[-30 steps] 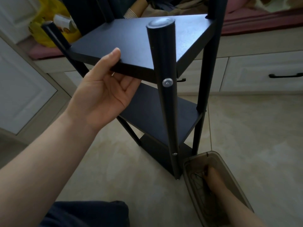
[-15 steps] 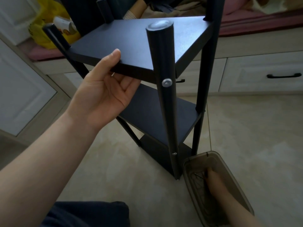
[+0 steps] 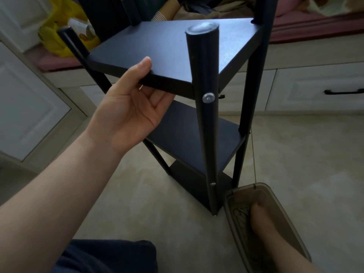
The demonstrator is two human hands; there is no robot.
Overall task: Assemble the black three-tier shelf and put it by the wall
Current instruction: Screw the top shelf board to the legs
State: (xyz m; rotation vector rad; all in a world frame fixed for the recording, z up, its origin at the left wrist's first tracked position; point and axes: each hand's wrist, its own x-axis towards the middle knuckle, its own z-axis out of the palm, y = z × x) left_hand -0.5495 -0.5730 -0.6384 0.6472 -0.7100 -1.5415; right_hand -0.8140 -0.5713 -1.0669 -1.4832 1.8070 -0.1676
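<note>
The black three-tier shelf [image 3: 173, 48] stands upright on the tiled floor right in front of me. All three boards sit between round black posts, and silver screw heads show on the nearest post [image 3: 204, 99]. My left hand [image 3: 128, 107] grips the front edge of the top board, thumb on top and fingers underneath. My right hand [image 3: 260, 217] is down inside a brown translucent plastic box [image 3: 285, 211] on the floor beside the shelf's front foot. Its fingers are hidden among the contents, so I cannot see what they are doing.
White drawer fronts with black handles [image 3: 342, 92] run along the wall behind. Above them lies a red cushion [image 3: 315, 24] with cloth piled on it, and a yellow bag [image 3: 59, 34] at the left. A white cabinet door [image 3: 25, 111] stands at the left. My dark-clothed knee [image 3: 110, 257] is at the bottom.
The view has shifted a little. My left hand keeps the same hold on the top board, and my right hand stays in the box.
</note>
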